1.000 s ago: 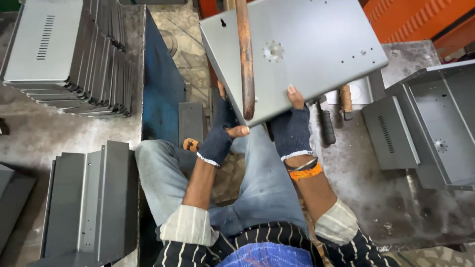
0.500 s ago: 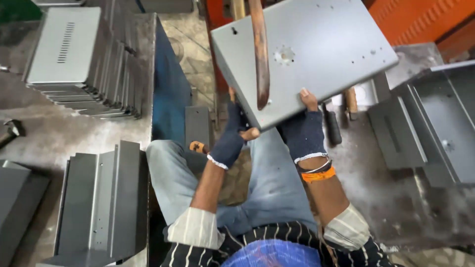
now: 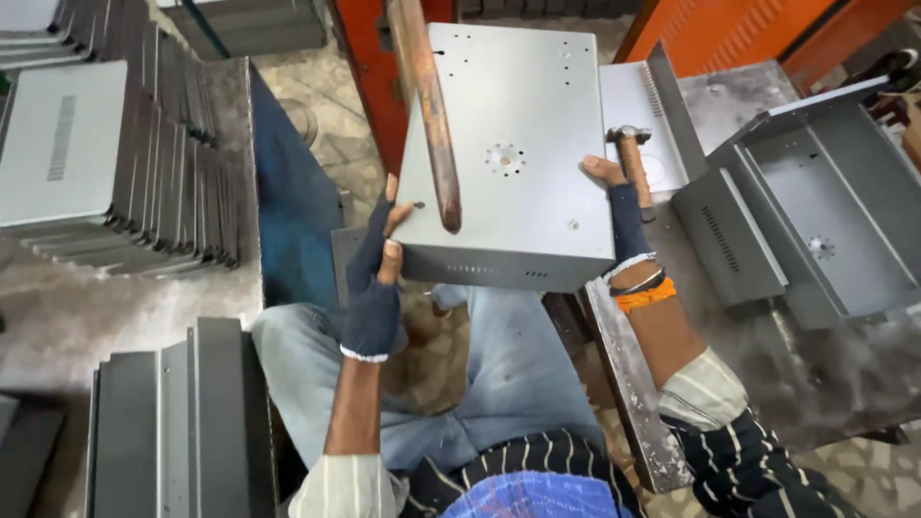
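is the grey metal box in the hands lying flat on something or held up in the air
Held up. The grey metal box is gripped at its edges by the left hand and right hand, above the knees, nothing beneath it.

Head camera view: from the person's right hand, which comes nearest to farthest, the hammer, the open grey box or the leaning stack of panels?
From the right hand:
1. Hammer, right beside it, just above the fingers.
2. Open grey box, farther out to the right.
3. Leaning stack of panels, far across on the left.
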